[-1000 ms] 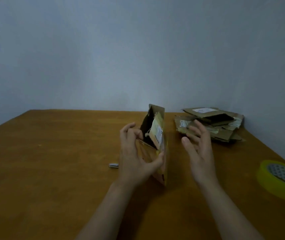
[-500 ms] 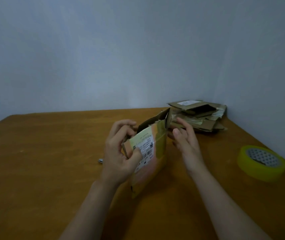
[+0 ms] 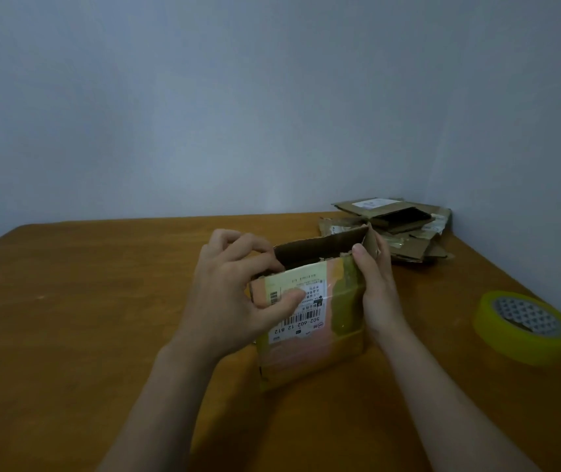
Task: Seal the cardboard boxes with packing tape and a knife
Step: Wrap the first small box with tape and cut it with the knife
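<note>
Left hand pinches the box at its near flap; right hand clasps its right side, thumb up.

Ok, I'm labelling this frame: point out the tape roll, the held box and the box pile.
tape roll [image 3: 503,339]: head view, yellow side.
held box [image 3: 306,356]: head view, front face.
box pile [image 3: 374,204]: head view, top sheet.

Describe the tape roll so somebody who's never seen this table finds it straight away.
Start at the brown wooden table and follow its right edge, beside the wall. The roll of tape lies flat there, apart from the held box. It alone is round and yellow; its neighbours are brown cardboard.
</note>
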